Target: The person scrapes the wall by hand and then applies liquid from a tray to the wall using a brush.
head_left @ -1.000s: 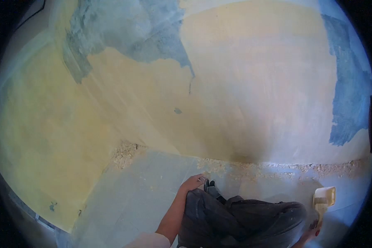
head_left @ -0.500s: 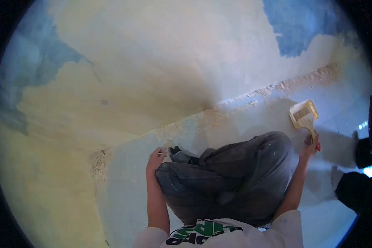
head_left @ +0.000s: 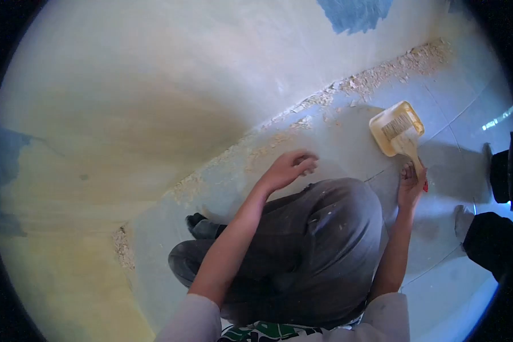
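Observation:
My right hand (head_left: 410, 182) is closed round the wooden handle of a wide brush (head_left: 410, 145). The brush lies over a pale, yellow-stained tub (head_left: 384, 149), which is to the right, above the floor tiles; whether the tub rests on the floor or hangs with the brush, I cannot tell. Beside my fingers shows a small red part (head_left: 426, 186). My left hand (head_left: 291, 169) hovers above my bent knee, its fingers loosely curled and slightly blurred, with nothing visible between them. Scraped flakes (head_left: 367, 82) lie along the foot of the wall beyond both hands.
A pale wall (head_left: 171, 74) with blue patches (head_left: 356, 14) fills the upper part. More debris (head_left: 123, 248) lies in the left corner. At the right edge are another person's dark-clothed legs (head_left: 489, 239) and feet. My legs (head_left: 325, 239) are folded on the tiled floor (head_left: 347, 139).
My left hand has moved right and upward, away from my foot and over the knee. The view has shifted, so the tub, brush and my right hand appear further left.

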`<state>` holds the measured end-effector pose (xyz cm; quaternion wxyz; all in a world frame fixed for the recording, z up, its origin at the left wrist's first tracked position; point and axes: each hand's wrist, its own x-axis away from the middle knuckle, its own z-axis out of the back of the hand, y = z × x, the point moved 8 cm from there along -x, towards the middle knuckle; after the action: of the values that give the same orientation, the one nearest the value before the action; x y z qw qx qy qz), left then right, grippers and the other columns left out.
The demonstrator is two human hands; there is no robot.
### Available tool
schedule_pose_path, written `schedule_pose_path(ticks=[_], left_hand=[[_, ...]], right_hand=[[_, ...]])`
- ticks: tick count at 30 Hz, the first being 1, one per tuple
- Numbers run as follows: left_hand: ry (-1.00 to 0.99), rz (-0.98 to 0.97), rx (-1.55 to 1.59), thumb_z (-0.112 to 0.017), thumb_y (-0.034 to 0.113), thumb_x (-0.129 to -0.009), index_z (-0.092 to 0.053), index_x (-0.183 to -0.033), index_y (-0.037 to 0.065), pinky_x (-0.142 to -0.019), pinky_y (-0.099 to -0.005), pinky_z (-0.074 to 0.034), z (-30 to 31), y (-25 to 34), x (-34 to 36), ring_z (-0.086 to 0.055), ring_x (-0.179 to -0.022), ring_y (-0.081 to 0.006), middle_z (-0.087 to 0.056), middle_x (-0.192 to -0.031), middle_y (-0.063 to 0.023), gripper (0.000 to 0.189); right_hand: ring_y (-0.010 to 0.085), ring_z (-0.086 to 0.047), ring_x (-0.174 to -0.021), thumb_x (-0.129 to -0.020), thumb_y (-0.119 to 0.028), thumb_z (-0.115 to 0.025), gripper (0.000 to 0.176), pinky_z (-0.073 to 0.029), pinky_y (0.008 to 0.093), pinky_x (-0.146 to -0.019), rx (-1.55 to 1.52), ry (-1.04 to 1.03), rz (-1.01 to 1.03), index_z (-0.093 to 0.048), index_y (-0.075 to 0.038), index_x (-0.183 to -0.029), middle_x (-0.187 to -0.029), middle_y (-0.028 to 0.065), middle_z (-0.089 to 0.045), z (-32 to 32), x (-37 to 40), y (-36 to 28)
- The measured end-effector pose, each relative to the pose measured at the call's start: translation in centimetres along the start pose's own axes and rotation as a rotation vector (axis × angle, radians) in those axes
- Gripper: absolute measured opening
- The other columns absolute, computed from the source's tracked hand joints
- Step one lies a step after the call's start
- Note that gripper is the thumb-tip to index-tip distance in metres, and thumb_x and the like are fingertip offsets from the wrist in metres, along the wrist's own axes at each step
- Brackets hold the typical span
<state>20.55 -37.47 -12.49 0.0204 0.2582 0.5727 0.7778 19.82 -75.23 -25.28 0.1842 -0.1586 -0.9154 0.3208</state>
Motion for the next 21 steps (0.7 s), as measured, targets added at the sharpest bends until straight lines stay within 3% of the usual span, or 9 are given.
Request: schedule_pose_path(ticks=[2,8,11,14,21], left_hand=[[-0.167,0.0,0.101,-0.051,0.029,-0.098,-0.06,-0.116,0.0,-0.079,-0.0319,-0.055,-3.1,0.8,-5.8,-0.064,-0.093,-0.0183,-0.065,-0.097,-0.0106,0.035],[-0.292,0.155,0.263,-0.054,0.033,-0.095,-0.057,-0.108,-0.008,-0.063,-0.0373,-0.061,-9.2,2.6,-15.0,-0.067,-0.081,-0.024,-0.063,-0.092,-0.0166,0.043],[-0.222,0.154,0.252,-0.052,0.028,-0.095,-0.055,-0.105,-0.009,-0.059,-0.0392,-0.062,-10.2,2.8,-16.9,-0.068,-0.073,-0.0258,-0.063,-0.091,-0.0173,0.039],[-0.17,0.151,0.245,-0.051,0.024,-0.094,-0.055,-0.103,-0.009,-0.058,-0.0388,-0.062,-10.4,1.7,-18.0,-0.068,-0.071,-0.0272,-0.062,-0.089,-0.0166,0.034],[0.016,0.149,0.255,-0.053,0.02,-0.087,-0.056,-0.101,-0.01,-0.059,-0.0361,-0.059,-7.7,-0.2,-15.4,-0.063,-0.081,-0.0213,-0.062,-0.087,-0.0129,0.033]], right_hand=[[0.0185,-0.061,-0.091,-0.099,-0.032,-0.05,0.047,-0.05,0.0319,-0.084,-0.053,-0.15,-0.011,-0.047,0.003,-0.129,-0.105,0.012,-0.062,-1.1,0.1,-0.2],[0.0186,-0.057,-0.096,-0.099,-0.035,-0.049,0.049,-0.047,0.0327,-0.087,-0.091,-0.144,0.01,-0.045,0.003,-0.131,-0.111,0.0116,-0.058,0.0,-0.1,0.1],[0.0167,-0.055,-0.093,-0.1,-0.036,-0.046,0.046,-0.046,0.0317,-0.081,-0.113,-0.112,0.011,-0.047,-0.002,-0.132,-0.108,0.0079,-0.059,-0.5,0.2,0.1],[0.0183,-0.054,-0.098,-0.1,-0.036,-0.047,0.051,-0.046,0.0322,-0.086,-0.104,-0.192,0.014,-0.043,0.003,-0.132,-0.115,0.012,-0.055,-0.3,0.0,0.1],[0.0184,-0.054,-0.095,-0.101,-0.037,-0.044,0.05,-0.046,0.0318,-0.082,-0.008,-0.169,0.036,-0.045,0.003,-0.131,-0.113,0.0128,-0.055,-2.1,1.1,-0.8]])
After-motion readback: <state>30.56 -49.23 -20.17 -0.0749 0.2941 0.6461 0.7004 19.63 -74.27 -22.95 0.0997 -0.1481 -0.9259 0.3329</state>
